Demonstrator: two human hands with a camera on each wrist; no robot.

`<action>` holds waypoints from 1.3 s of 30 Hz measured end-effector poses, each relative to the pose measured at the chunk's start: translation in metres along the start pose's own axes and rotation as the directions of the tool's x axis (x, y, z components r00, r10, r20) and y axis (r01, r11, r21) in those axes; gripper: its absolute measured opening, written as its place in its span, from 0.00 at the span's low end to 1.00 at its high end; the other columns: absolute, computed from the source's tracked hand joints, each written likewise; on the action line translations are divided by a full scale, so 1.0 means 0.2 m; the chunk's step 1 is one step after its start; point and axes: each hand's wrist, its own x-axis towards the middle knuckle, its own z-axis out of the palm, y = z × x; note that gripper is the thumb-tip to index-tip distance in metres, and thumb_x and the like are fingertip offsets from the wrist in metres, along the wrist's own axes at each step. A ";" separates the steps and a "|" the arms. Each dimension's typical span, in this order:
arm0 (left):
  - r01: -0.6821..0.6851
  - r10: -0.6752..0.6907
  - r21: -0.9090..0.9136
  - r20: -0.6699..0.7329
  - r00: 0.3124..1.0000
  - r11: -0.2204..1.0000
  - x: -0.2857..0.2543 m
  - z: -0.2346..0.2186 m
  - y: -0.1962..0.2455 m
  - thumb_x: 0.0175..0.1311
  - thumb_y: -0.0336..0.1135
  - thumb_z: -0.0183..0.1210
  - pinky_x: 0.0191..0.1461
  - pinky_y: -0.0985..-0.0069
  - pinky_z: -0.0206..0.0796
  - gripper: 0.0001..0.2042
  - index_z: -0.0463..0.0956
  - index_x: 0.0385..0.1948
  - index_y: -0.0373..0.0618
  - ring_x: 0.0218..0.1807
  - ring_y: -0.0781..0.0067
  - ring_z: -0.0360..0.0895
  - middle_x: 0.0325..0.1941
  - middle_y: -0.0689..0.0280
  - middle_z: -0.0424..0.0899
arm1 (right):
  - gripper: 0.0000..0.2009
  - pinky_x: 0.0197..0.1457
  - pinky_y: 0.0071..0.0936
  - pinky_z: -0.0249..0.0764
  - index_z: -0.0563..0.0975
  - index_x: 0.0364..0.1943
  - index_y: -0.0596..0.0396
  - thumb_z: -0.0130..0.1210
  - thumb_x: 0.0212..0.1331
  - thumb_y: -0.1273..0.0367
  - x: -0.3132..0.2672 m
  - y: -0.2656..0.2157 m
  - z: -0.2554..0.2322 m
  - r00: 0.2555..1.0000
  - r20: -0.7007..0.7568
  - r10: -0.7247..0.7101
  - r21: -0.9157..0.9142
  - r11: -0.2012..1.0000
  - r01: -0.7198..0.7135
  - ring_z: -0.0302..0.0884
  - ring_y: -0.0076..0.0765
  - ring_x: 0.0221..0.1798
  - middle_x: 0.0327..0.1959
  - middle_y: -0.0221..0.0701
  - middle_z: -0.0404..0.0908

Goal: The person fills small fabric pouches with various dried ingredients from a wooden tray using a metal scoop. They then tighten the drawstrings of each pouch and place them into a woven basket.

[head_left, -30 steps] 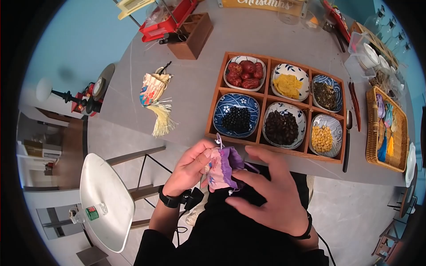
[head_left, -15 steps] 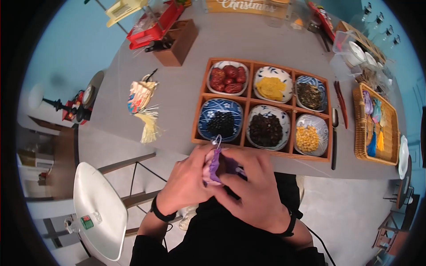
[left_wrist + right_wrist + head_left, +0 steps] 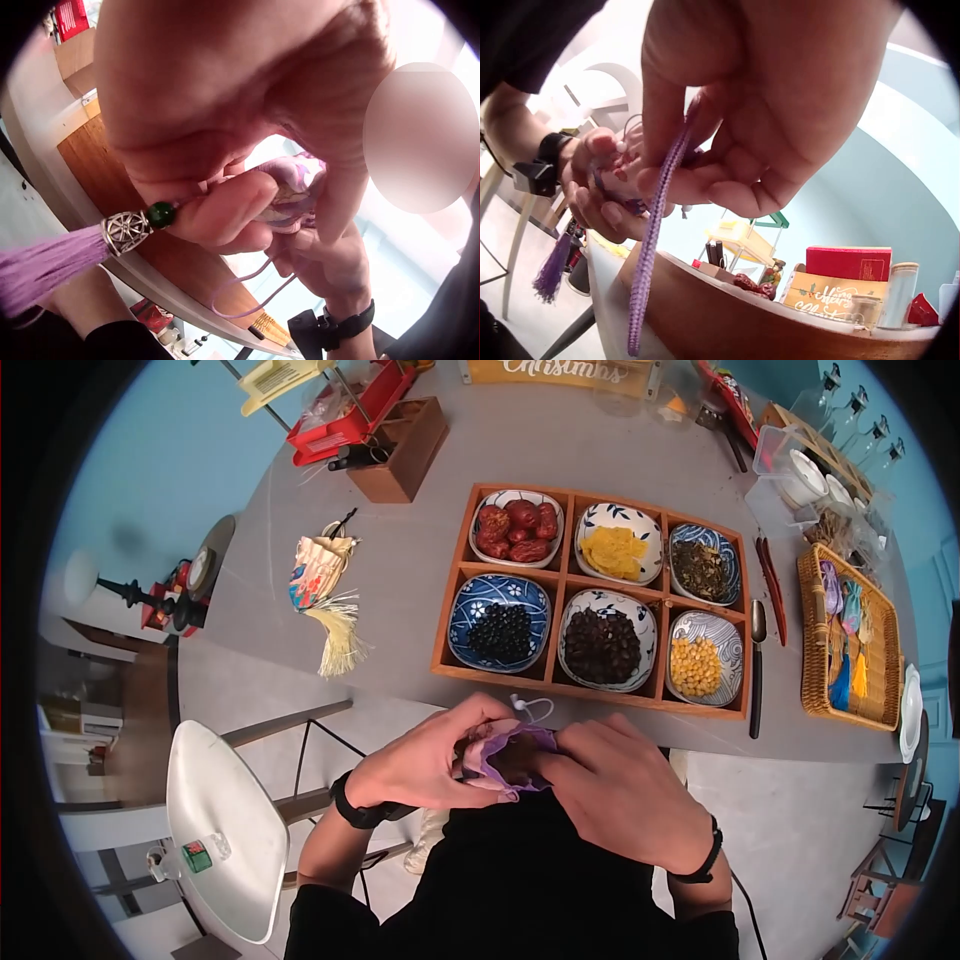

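In the head view, the small purple-edged pouch (image 3: 490, 745) is off the wearer's side of the wooden tray (image 3: 500, 679), near its left half, with its open mouth tipped up and toward the right hand (image 3: 630, 790). Both hands meet at it: the left hand (image 3: 425, 760) grips its body from the left, farther from the tray's right end, while the right hand pinches at the mouth; its base is hidden, so its full long axis cannot be told.

Looks like a home or craft studio, hard to tell which. Shows blue walls (image 3: 135, 470), a grey bench (image 3: 400, 580) with bowls (image 3: 500, 588) of dried foods (image 3: 602, 646), a white chair (image 3: 222, 760) and glass bottles (image 3: 845, 432).
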 end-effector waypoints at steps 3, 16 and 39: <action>0.049 -0.048 -0.012 0.060 0.997 0.999 0.01 -0.01 0.07 0.43 0.30 0.75 0.57 0.75 0.65 0.36 0.63 0.55 0.39 0.52 0.71 0.74 0.50 0.61 0.76 | 0.13 0.41 0.32 0.64 0.75 0.38 0.56 0.55 0.43 0.77 0.01 -0.03 -0.01 1.000 0.012 -0.018 -0.035 0.999 0.018 0.71 0.37 0.37 0.32 0.32 0.69; 0.049 -0.048 0.133 -0.013 0.999 0.990 -0.05 0.05 0.09 0.43 0.30 0.73 0.50 0.76 0.70 0.28 0.69 0.48 0.41 0.47 0.73 0.77 0.44 0.62 0.80 | 0.21 0.41 0.33 0.69 0.74 0.54 0.51 0.60 0.53 0.71 -0.10 -0.18 -0.06 0.994 0.085 0.064 -0.084 0.995 -0.056 0.74 0.41 0.35 0.33 0.33 0.73; 0.073 -0.082 -0.059 -0.163 0.983 0.996 -0.01 0.10 0.13 0.50 0.26 0.69 0.49 0.80 0.65 0.25 0.68 0.50 0.41 0.44 0.84 0.72 0.41 0.71 0.78 | 0.09 0.40 0.36 0.73 0.73 0.40 0.62 0.54 0.62 0.69 -0.71 0.55 -0.08 0.111 -0.765 0.635 0.269 0.471 -0.840 0.77 0.50 0.34 0.33 0.44 0.79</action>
